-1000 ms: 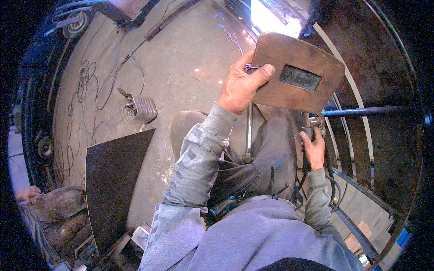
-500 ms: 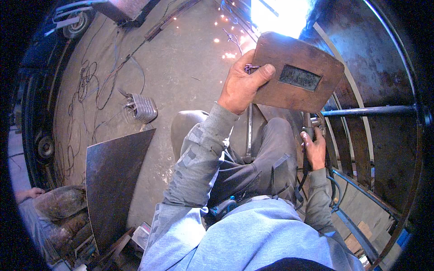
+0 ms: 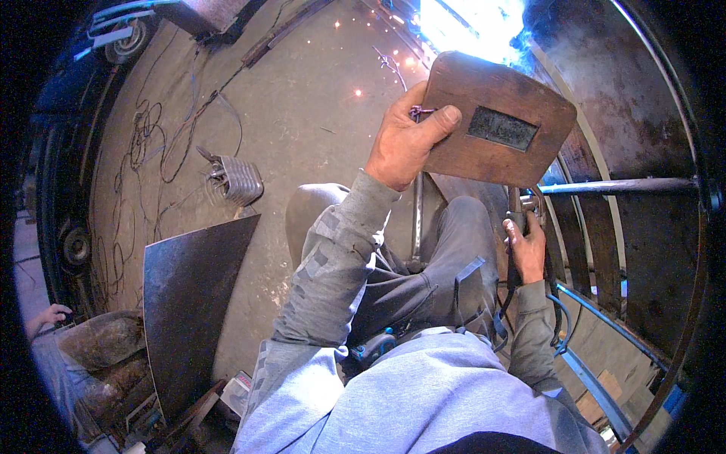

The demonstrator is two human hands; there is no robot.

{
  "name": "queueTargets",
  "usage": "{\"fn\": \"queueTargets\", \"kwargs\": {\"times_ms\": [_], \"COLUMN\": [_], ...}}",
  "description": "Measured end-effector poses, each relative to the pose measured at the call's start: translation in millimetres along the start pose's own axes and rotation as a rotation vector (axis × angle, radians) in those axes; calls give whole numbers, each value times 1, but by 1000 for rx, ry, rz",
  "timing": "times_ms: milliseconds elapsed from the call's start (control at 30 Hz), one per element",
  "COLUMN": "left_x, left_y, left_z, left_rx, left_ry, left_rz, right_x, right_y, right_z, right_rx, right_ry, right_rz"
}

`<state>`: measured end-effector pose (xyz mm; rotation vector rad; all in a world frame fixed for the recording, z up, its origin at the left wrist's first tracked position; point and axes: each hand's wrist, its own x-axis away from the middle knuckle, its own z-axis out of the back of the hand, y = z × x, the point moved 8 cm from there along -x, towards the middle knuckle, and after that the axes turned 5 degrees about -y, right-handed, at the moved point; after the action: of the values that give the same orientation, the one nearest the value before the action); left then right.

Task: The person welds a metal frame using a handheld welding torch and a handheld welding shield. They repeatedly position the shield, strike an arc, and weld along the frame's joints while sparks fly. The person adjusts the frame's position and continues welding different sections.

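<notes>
Held up in front of me is a brown welding hand shield [image 3: 454,155] with a small dark window. My left hand [image 3: 407,144] is closed on its left side, thumb across the near face. Lower and to the right, my right hand [image 3: 528,253] is wrapped round the dark handle of a welding electrode holder [image 3: 516,265]. The holder's front end is partly hidden by the shield. Beyond the shield's far edge glares a white-blue welding arc [image 3: 473,26], with smoke beside it and orange sparks to its left. The weld spot itself is lost in the glare.
Dark curved metal panels with a crossing pipe [image 3: 620,186] stand close on my right. On the floor at left lie a ribbed metal container [image 3: 238,180], tangled cables [image 3: 147,140] and a leaning metal sheet [image 3: 189,303]. Another person's hand [image 3: 51,314] shows at the lower left.
The glare has shrunk slightly and the sparks have scattered differently. My hands, the shield and the holder have hardly moved. The other person's hand has lifted a little.
</notes>
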<state>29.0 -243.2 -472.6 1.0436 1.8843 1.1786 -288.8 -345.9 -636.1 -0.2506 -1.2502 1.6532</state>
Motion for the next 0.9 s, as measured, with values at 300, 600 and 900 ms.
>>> {"fn": "queueTargets", "kwargs": {"times_ms": [300,600,900], "left_x": [3,7,-3], "left_y": [18,27,6], "left_z": [24,56,24], "left_rx": [102,187,197], "left_ry": [269,443,169], "left_rz": [-229,-346,-104], "right_x": [12,2,-2], "right_y": [-17,23,19], "right_z": [-3,5,9], "right_rx": [-47,63,134], "right_ry": [-38,44,114], "right_rz": [62,69,185]}}
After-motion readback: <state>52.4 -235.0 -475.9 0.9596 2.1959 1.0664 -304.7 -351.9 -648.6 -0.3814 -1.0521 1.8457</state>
